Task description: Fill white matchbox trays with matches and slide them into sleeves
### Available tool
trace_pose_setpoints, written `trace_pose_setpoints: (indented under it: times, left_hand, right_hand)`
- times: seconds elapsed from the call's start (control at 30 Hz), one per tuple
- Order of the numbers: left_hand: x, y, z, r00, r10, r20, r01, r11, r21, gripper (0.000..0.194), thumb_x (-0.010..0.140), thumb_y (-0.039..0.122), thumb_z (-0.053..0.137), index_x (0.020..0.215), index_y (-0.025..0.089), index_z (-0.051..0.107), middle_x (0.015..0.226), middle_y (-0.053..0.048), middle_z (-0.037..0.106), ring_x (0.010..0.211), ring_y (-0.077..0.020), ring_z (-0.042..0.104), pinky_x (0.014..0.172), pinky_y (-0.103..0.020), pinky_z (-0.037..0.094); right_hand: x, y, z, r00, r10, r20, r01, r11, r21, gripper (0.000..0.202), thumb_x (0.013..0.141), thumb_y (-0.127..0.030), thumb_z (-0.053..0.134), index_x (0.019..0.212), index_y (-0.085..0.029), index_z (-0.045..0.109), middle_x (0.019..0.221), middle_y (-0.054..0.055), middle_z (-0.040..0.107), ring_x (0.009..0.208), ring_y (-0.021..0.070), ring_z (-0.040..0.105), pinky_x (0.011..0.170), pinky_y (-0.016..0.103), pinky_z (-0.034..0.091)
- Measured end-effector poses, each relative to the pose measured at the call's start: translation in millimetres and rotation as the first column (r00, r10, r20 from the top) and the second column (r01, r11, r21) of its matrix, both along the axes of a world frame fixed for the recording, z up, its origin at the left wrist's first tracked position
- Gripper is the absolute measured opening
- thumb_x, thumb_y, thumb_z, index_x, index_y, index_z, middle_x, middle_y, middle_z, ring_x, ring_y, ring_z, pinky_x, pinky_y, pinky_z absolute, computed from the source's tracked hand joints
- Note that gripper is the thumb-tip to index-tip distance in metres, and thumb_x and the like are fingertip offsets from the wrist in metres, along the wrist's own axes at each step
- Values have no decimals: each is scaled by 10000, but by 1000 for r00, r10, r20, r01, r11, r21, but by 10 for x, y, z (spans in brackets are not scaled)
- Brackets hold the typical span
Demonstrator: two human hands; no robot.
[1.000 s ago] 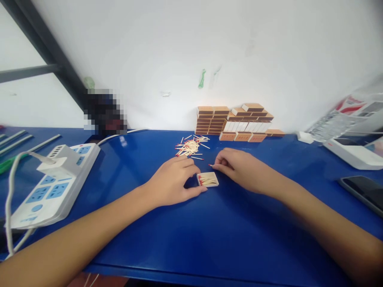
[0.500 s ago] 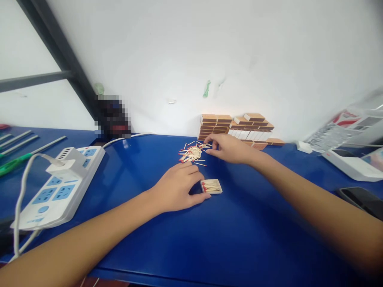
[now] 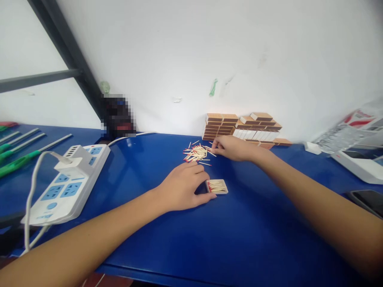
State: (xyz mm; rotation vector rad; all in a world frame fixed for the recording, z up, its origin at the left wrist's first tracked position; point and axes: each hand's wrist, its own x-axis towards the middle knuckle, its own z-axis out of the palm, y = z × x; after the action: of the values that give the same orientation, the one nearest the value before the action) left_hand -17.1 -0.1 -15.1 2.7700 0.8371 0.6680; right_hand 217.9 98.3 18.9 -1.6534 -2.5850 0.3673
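My left hand (image 3: 187, 187) holds the left end of a small open matchbox tray (image 3: 223, 192) between thumb and fingers on the blue tabletop. Several red-tipped matches lie side by side in the tray. Just beyond it is a loose pile of matches (image 3: 196, 153). At the pile's right edge, my right hand (image 3: 231, 148) has its thumb and fingertips pinched together on matches; how many is unclear, since the fingers partly cover them.
Behind my right hand, stacked matchboxes (image 3: 220, 125) stand against the wall. A white power strip (image 3: 67, 191) with a plugged-in cable lies left, near green-handled rods (image 3: 19, 162). On the right are a dark phone (image 3: 366, 201), a white box (image 3: 353, 165) and a clear plastic package (image 3: 338, 133).
The thumb and fingers of my right hand have come together at the pile's edge. My left hand stays on the tray. The whole view has shifted slightly.
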Motion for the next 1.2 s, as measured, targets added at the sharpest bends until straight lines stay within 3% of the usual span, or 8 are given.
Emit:
trace_pose_setpoints:
  times: [0.17, 0.37, 0.47, 0.6, 1.0, 1.2]
  left_hand:
    - [-2, 14, 20, 1000, 4, -17, -4, 1000, 5, 331, 930, 490, 705, 1004, 168, 730, 894, -39, 666, 867, -206, 629, 822, -355, 502]
    - [3, 13, 37, 999, 20, -29, -19, 1000, 8, 317, 926, 477, 712, 1003, 170, 731, 887, -31, 670, 871, -207, 632, 839, -372, 505]
    - [9, 8, 42, 999, 21, -27, -20, 1000, 10, 309, 923, 469, 717, 1007, 172, 722, 877, -26, 670, 860, -204, 630, 823, -367, 503]
    - [18, 9, 46, 1000, 17, -16, -17, 999, 29, 298, 937, 468, 698, 992, 175, 711, 859, -29, 661, 843, -204, 625, 806, -362, 502]
    - [22, 0, 64, 1000, 27, 1, -27, 1000, -10, 289, 926, 453, 726, 1007, 176, 713, 887, -32, 679, 859, -202, 633, 822, -358, 508]
    - [23, 3, 68, 1000, 15, -2, -15, 1000, 5, 293, 930, 451, 720, 997, 166, 714, 895, -35, 685, 858, -202, 629, 800, -357, 502]
  right_hand:
    - [119, -183, 40, 999, -30, 21, 31, 999, -36, 189, 996, -291, 544, 901, -177, 661, 933, 100, 745, 837, 228, 656, 730, 316, 443]
    - [288, -586, 36, 994, -47, -98, 47, 999, 3, 204, 1029, -346, 510, 951, -187, 611, 928, 82, 697, 799, 212, 606, 705, 320, 413]
    - [220, -897, 63, 969, 18, -247, -20, 1000, -5, 253, 1054, -429, 488, 981, -217, 604, 886, 33, 665, 751, 182, 572, 670, 298, 395]
    - [33, -1163, 60, 960, 61, -274, -68, 998, -18, 183, 1051, -357, 516, 980, -218, 610, 913, 25, 663, 772, 168, 571, 677, 289, 385]
    - [105, -1140, -40, 953, 154, -260, -158, 987, 6, 141, 1022, -222, 549, 898, -205, 613, 906, 25, 663, 795, 161, 579, 691, 283, 385]
    - [135, -1161, -27, 958, 129, -256, -131, 991, 11, 151, 1046, -304, 529, 961, -216, 618, 935, 32, 670, 786, 169, 587, 681, 290, 393]
